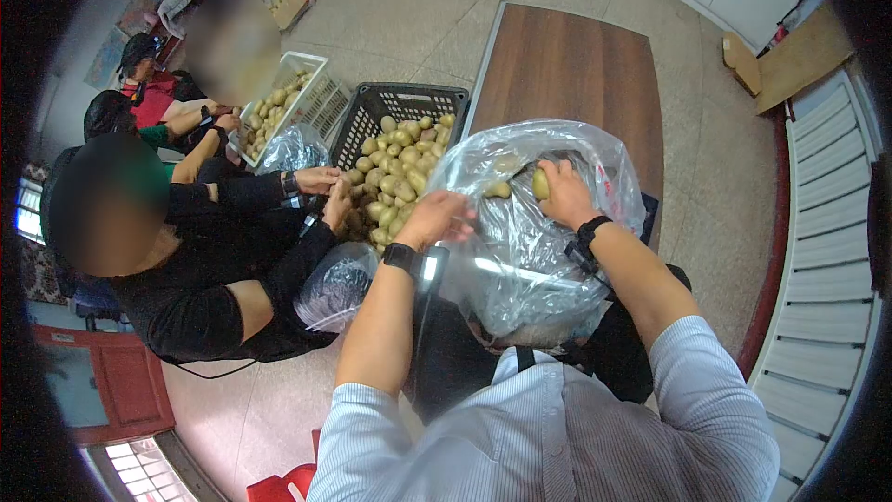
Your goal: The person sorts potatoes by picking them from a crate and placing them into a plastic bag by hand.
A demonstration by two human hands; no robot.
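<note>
A large clear plastic bag (520, 251) lies open in front of me, with dark material showing through it. Inside its mouth my right hand (562, 193) has its fingers wrapped round a green-yellow potato (541, 184). Another potato (499, 190) rests in the bag to the left of that hand. My left hand (443, 219) is at the bag's left edge, fingers apart and holding nothing, close to the black crate's potatoes (400, 163). Each of my wrists has a dark band.
The black crate (409, 91) stands left of the brown table (567, 65). A white crate (311, 116) of potatoes is farther left. A co-worker in black (223, 270) has both hands at the black crate; other people sit beyond. A smaller plastic bag (339, 288) lies near my left forearm.
</note>
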